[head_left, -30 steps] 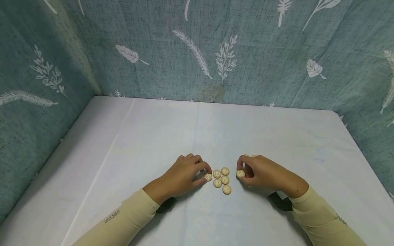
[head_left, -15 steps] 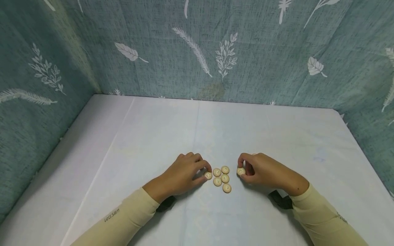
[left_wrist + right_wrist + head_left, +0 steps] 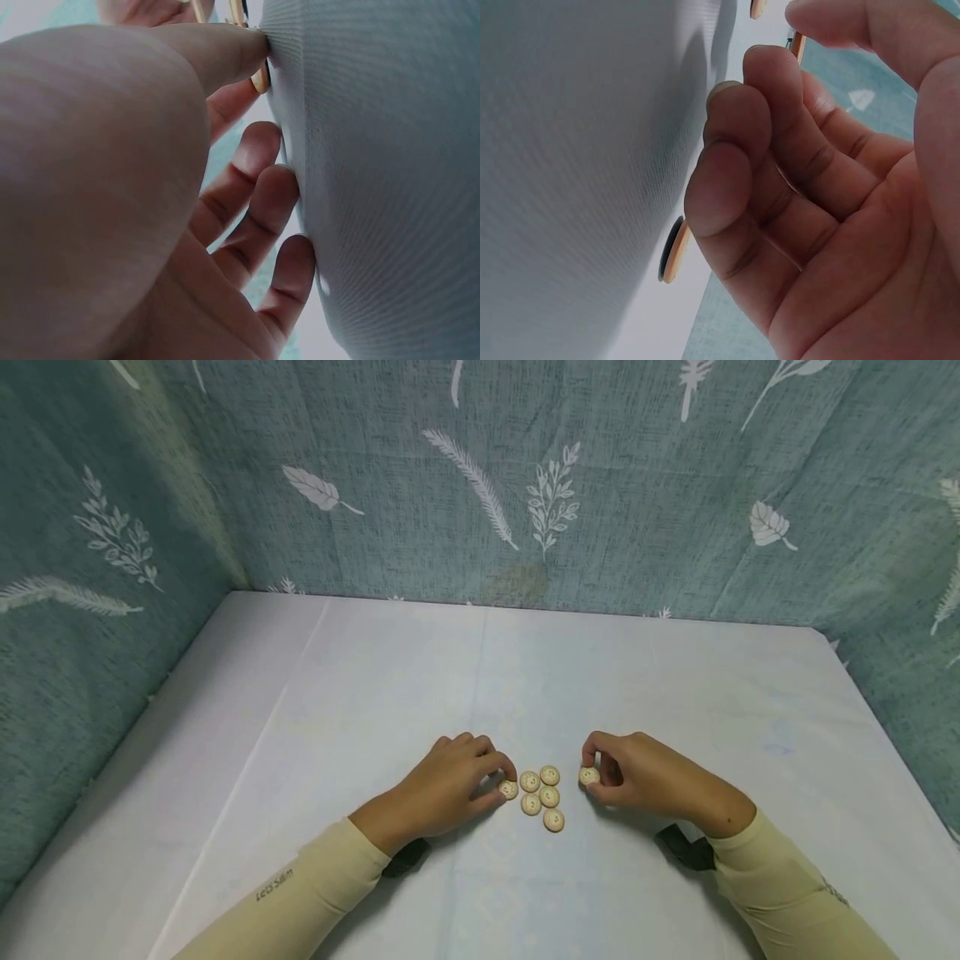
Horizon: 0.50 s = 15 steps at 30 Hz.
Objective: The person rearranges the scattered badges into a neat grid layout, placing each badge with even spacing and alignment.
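Small round tan discs with dark marks on their faces lie in a loose cluster (image 3: 550, 797) between the two hands. At the cluster's left edge, my left hand (image 3: 448, 783) holds one disc (image 3: 508, 789) between thumb and index finger, flat on the table. The left wrist view shows its other fingertips (image 3: 274, 195) resting near the white surface. To the right of the cluster, my right hand (image 3: 637, 774) pinches another disc (image 3: 588, 776) by its edge. In the right wrist view its remaining fingers (image 3: 727, 187) are curled.
A white cloth covers the table (image 3: 375, 677). Green leaf-print fabric (image 3: 405, 518) rises at the back and sides. Near the right hand's curled fingers, a disc with a dark underside (image 3: 676, 251) lies on the cloth; the hand hides it from the head view.
My right hand has shifted slightly away from me with its disc. Discs peeking out behind that hand are now covered by it. The left hand and the cluster have stayed put.
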### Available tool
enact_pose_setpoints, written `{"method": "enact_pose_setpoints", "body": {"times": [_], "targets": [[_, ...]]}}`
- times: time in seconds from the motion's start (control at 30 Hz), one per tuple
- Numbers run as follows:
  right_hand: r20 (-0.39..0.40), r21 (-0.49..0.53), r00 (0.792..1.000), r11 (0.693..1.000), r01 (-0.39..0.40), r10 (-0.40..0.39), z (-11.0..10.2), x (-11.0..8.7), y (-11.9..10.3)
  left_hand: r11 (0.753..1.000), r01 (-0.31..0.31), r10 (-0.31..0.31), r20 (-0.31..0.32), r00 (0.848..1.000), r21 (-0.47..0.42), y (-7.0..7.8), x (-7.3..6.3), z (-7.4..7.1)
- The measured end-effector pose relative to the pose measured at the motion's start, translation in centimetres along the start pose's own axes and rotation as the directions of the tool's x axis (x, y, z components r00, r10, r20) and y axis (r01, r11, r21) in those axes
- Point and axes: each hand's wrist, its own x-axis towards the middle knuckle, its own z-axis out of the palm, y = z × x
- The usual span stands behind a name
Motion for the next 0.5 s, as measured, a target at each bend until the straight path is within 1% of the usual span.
{"method": "enact_pose_setpoints", "body": {"times": [0.13, 0.3, 0.43, 0.5], "targets": [[-0.01, 0.003, 1.0, 1.0, 0.0, 0.0, -0.05, -0.03, 0.05, 1.0, 0.007, -0.007, 0.009, 1.0, -0.016, 0.02, 0.01, -0.04], [-0.024, -0.002, 1.0, 1.0, 0.001, -0.001, -0.23, -0.01, 0.05, 1.0, 0.008, -0.008, -0.004, 1.0, -0.025, 0.05, 0.0, -0.28], [-0.012, 0.005, 1.0, 1.0, -0.008, 0.008, -0.33, -0.06, 0.08, 1.0, 0.013, -0.013, 0.022, 1.0, -0.028, 0.05, -0.03, -0.28], [-0.019, 0.001, 1.0, 1.0, -0.013, 0.013, -0.35, -0.02, 0.1, 1.0, 0.014, -0.013, 0.028, 1.0, -0.027, 0.07, -0.02, -0.34]]}}
